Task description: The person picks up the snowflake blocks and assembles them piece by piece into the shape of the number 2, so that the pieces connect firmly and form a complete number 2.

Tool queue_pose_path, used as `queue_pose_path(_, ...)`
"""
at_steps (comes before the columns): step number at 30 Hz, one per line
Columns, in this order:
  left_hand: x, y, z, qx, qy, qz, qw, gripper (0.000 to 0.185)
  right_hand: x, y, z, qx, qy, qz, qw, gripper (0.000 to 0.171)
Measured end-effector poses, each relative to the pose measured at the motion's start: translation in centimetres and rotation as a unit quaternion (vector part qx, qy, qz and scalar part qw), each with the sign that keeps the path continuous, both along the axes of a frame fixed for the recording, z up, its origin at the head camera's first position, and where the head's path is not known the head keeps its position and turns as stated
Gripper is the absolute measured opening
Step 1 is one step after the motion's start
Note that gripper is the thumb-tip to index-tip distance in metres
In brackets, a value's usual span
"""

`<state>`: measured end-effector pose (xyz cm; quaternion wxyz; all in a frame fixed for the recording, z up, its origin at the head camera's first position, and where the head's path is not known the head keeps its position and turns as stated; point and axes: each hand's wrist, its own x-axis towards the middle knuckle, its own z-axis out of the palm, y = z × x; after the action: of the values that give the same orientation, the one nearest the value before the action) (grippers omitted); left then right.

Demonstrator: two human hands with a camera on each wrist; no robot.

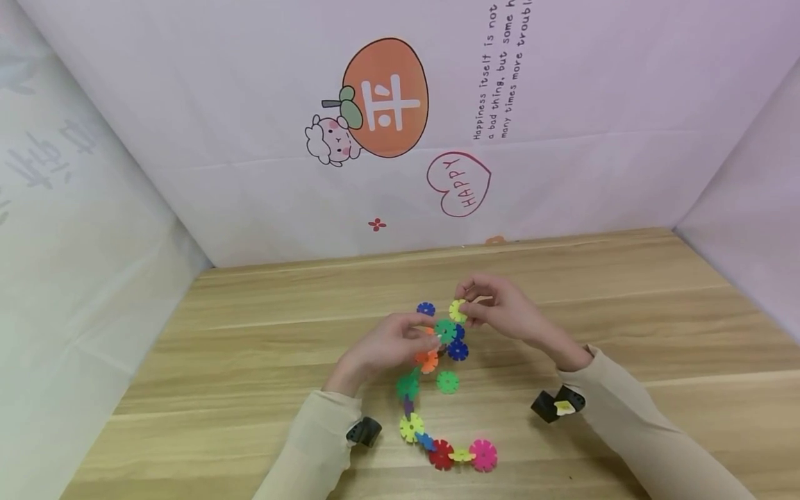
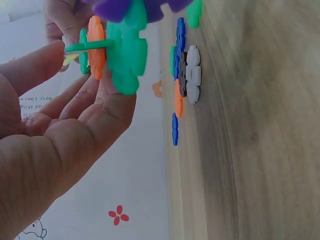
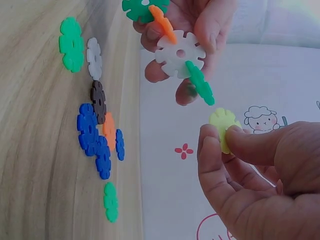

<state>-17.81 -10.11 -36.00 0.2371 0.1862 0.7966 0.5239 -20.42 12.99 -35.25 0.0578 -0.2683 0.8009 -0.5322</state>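
Observation:
My left hand (image 1: 394,342) grips the upper end of a chain of slotted plastic discs, around a white disc (image 3: 180,54) with an orange disc (image 3: 163,24) beside it. A green disc (image 3: 201,83) sticks out at the chain's tip. Between the thumb and fingers of my right hand (image 1: 507,307) a yellow disc (image 3: 223,129) is pinched, a small gap away from that green disc. Down toward the front the chain runs through a yellow disc (image 1: 410,428) and a red disc (image 1: 441,455) to a pink disc (image 1: 483,455) at its end.
Loose discs lie on the wooden table (image 1: 262,312) under the hands: blue ones (image 3: 88,130), a brown one (image 3: 98,102), a grey-white one (image 3: 94,58), an orange one and several green ones (image 3: 71,45). A printed white cloth (image 1: 269,194) stands behind the table.

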Motion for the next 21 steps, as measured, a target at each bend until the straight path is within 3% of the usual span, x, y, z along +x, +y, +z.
queue_pose_path(7,-0.04,0.02,-0.05,0.005,0.007,-0.008,0.9999,0.041,0.15,-0.13,0.08,-0.003,-0.021,0.006,1.0,0.009)
queue_pose_path(14,-0.08,-0.01,-0.15,0.01,-0.009,-0.006,0.9999,0.043,0.21,-0.21,0.08,-0.006,-0.04,0.021,0.999,0.009)
queue_pose_path(21,-0.2,0.05,-0.31,0.019,0.003,-0.021,0.9996,0.032,0.16,-0.05,0.07,-0.003,-0.016,0.018,1.0,0.008)
